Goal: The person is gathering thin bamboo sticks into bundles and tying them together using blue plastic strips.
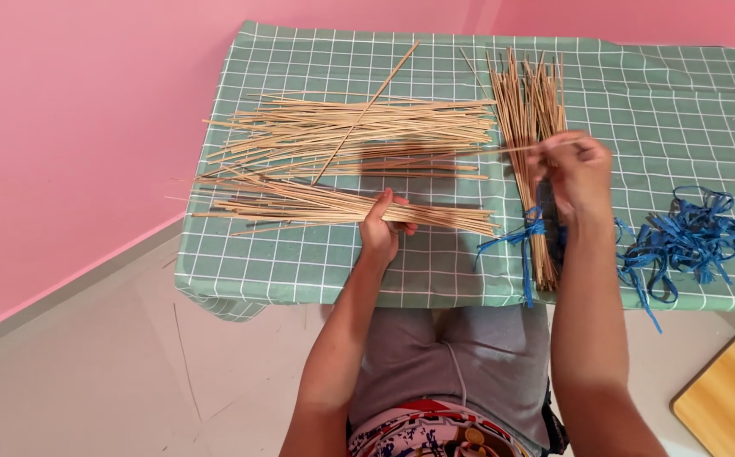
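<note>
Bamboo sticks [342, 207] in left grip [382, 224]; right grip [575, 169] pinching single stick [524, 149]

A tied bundle of sticks [536, 161] lies on the counter [300, 271], running from the far edge toward the near one. To its left, loose sticks [359, 135] lie crosswise in a spread pile, one stick slanting over them. Nearer than that pile and still left of the bundle, the left hand [382, 224] grips a sheaf of sticks [316, 207]. The right hand [575, 173] is over the bundle. A heap of ribbon strips [689, 241] lies right of the bundle. A board [727, 398] lies on the floor, right of the bundle and nearer.
</note>
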